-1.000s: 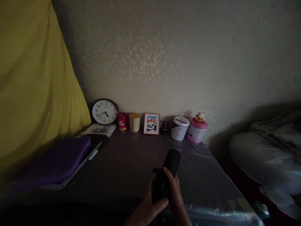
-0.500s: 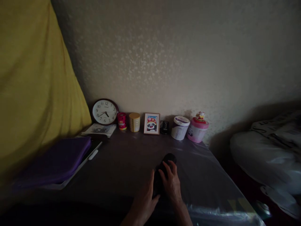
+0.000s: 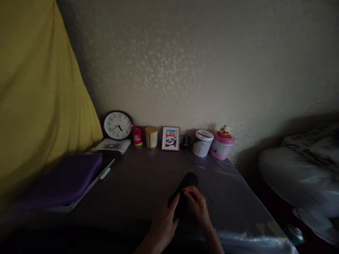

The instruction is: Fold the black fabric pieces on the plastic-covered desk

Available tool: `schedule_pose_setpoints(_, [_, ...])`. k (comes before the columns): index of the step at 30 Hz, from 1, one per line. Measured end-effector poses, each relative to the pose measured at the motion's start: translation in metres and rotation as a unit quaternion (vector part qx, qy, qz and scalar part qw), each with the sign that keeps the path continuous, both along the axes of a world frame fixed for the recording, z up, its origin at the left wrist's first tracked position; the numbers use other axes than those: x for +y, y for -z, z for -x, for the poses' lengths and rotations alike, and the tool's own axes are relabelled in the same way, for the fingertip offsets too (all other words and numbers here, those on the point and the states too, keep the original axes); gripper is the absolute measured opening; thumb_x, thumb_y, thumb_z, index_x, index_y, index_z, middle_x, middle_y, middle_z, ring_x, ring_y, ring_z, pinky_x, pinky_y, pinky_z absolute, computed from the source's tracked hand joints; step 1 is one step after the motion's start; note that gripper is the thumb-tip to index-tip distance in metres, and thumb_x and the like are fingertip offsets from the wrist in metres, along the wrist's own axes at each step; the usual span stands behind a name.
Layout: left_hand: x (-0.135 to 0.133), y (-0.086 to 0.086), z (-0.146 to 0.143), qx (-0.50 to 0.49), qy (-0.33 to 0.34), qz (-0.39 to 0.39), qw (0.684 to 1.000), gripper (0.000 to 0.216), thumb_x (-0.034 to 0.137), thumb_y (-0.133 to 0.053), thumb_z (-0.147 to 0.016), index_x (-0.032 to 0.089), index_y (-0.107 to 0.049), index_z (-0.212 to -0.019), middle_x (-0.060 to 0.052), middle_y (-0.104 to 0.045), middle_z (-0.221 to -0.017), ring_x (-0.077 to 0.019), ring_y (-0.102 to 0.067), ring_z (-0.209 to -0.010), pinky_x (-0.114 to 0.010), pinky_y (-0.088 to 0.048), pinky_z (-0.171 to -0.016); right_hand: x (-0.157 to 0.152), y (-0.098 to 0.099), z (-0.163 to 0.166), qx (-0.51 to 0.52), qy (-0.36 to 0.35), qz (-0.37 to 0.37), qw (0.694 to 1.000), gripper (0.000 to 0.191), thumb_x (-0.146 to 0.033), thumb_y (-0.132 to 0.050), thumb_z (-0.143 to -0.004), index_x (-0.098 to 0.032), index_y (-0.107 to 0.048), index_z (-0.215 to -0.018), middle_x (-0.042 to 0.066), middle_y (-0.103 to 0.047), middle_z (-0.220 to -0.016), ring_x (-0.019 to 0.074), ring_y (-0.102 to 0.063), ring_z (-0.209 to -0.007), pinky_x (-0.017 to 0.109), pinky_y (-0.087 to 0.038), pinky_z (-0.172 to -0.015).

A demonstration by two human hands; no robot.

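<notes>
A long black thing shaped like a shoe point(image 3: 190, 179), its rounded end pointing away from me, lies on the dark table in front of me. My left hand point(image 3: 166, 218) grips its near left side, thumb and fingers around the edge. Over its middle, my right hand point(image 3: 196, 203) has thumb and forefinger pinched together from the right. What the pinch holds is too dark and small to make out. Much of the black shoe's near part is hidden by both hands and shadow.
Along the wall stand a clock point(image 3: 118, 125), a red tub point(image 3: 137, 136), a yellow canister point(image 3: 152, 137), a panda picture frame point(image 3: 171, 138), a white tub point(image 3: 202, 144) and a pink tub point(image 3: 222, 146). At left are a purple case point(image 3: 66, 180), white pen point(image 3: 105, 173) and yellow curtain point(image 3: 39, 88).
My right hand's fingers were spread over the black shoe; now they have drawn back toward me and closed into a pinch. The left hand has barely shifted on the shoe's side.
</notes>
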State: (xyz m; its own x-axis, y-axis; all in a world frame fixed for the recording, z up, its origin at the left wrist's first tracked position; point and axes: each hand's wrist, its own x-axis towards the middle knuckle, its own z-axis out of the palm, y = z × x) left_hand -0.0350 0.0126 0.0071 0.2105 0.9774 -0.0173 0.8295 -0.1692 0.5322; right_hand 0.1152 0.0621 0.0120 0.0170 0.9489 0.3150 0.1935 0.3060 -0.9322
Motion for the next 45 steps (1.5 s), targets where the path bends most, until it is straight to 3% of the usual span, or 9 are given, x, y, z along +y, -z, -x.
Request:
schedule_pose_setpoints(6, [0.001,0.004,-0.001,0.025,0.014,-0.016,0.999,0.069,0.016,-0.049,-0.077,0.036,-0.02,-0.137,-0.011,-0.042,-0.13,-0.0261,-0.05,-0.113,-0.037,-0.042,-0.09,-0.003,-0.008,-0.008,0.022,-0.047,0.054,0.997,0.025,-0.043,-0.061,-0.073,-0.019,-0.063,-0.066,-0.002,-0.057,-0.067,0.0135,-0.049,-0.068,0.022,-0.039,-0.066])
schedule_pose_setpoints(15, [-0.003,0.006,-0.006,0.098,-0.001,-0.025,0.995,0.066,0.014,-0.048,-0.078,0.03,-0.023,-0.138,-0.012,-0.041,-0.133,-0.0269,-0.049,-0.114,-0.038,-0.042,-0.092,0.021,-0.018,0.011,-0.136,-0.086,-0.012,0.987,0.024,-0.037,-0.051,-0.08,-0.02,-0.064,-0.069,-0.001,-0.057,-0.069,0.0132,-0.052,-0.066,0.023,-0.04,-0.064])
schedule_pose_setpoints(21, [-0.005,0.021,-0.003,0.085,0.004,-0.078,0.993,0.07,0.019,-0.043,-0.082,0.026,-0.006,-0.141,-0.014,-0.03,-0.141,-0.0278,-0.043,-0.121,-0.039,-0.041,-0.093,0.029,-0.018,0.024,-0.399,-0.055,-0.03,0.915,0.023,-0.02,-0.046,-0.081,-0.021,-0.065,-0.069,0.003,-0.059,-0.083,0.0125,-0.057,-0.07,0.022,-0.04,-0.064])
schedule_pose_setpoints(24, [-0.006,0.015,-0.001,0.061,0.01,-0.069,0.996,0.071,0.019,-0.043,-0.082,0.026,-0.005,-0.141,-0.014,-0.028,-0.142,-0.0273,-0.042,-0.121,-0.036,-0.042,-0.092,0.032,-0.022,0.027,-0.443,-0.034,-0.016,0.896,0.019,-0.015,-0.046,-0.08,-0.02,-0.063,-0.075,0.004,-0.059,-0.086,0.0135,-0.058,-0.072,0.022,-0.04,-0.063])
schedule_pose_setpoints(29, [-0.004,0.006,0.0,0.065,0.004,-0.052,0.997,0.066,0.022,-0.044,-0.08,0.027,-0.016,-0.14,-0.015,-0.032,-0.14,-0.0309,-0.041,-0.121,-0.04,-0.042,-0.091,0.031,-0.026,0.025,-0.376,-0.036,-0.042,0.925,0.017,-0.021,-0.045,-0.083,-0.02,-0.06,-0.074,0.003,-0.059,-0.081,0.0136,-0.057,-0.073,0.023,-0.041,-0.067])
schedule_pose_setpoints(36, [-0.002,0.003,0.005,0.037,-0.006,-0.024,0.999,0.068,0.026,-0.047,-0.079,0.023,-0.018,-0.14,-0.014,-0.031,-0.141,-0.0264,-0.044,-0.12,-0.035,-0.039,-0.094,0.024,-0.021,0.02,-0.301,-0.071,-0.069,0.948,0.026,-0.028,-0.042,-0.085,-0.02,-0.063,-0.072,0.003,-0.062,-0.077,0.014,-0.058,-0.071,0.024,-0.044,-0.067])
schedule_pose_setpoints(39, [-0.007,-0.003,0.013,0.024,-0.008,0.003,1.0,0.072,0.031,-0.046,-0.08,0.022,-0.008,-0.141,-0.014,-0.032,-0.14,-0.0241,-0.048,-0.116,-0.033,-0.04,-0.093,0.028,-0.021,0.003,-0.191,-0.012,-0.042,0.981,0.028,-0.037,-0.045,-0.083,-0.019,-0.065,-0.083,0.004,-0.066,-0.079,0.0158,-0.06,-0.073,0.025,-0.046,-0.066])
schedule_pose_setpoints(42, [-0.017,-0.004,0.019,0.024,-0.016,0.017,0.999,0.074,0.031,-0.045,-0.081,0.025,-0.002,-0.141,-0.014,-0.036,-0.137,-0.0228,-0.053,-0.109,-0.032,-0.043,-0.088,0.028,-0.019,-0.015,-0.152,0.069,-0.013,0.986,0.03,-0.04,-0.047,-0.081,-0.019,-0.066,-0.091,0.006,-0.069,-0.085,0.0196,-0.063,-0.079,0.029,-0.048,-0.07])
schedule_pose_setpoints(45, [-0.026,0.0,0.019,0.051,-0.03,-0.024,0.998,0.072,0.027,-0.045,-0.08,0.025,-0.006,-0.141,-0.014,-0.035,-0.138,-0.0254,-0.043,-0.12,-0.037,-0.038,-0.095,0.022,-0.016,-0.017,-0.164,0.059,-0.021,0.984,0.029,-0.037,-0.045,-0.083,-0.021,-0.065,-0.094,0.007,-0.069,-0.091,0.0207,-0.063,-0.085,0.032,-0.049,-0.075])
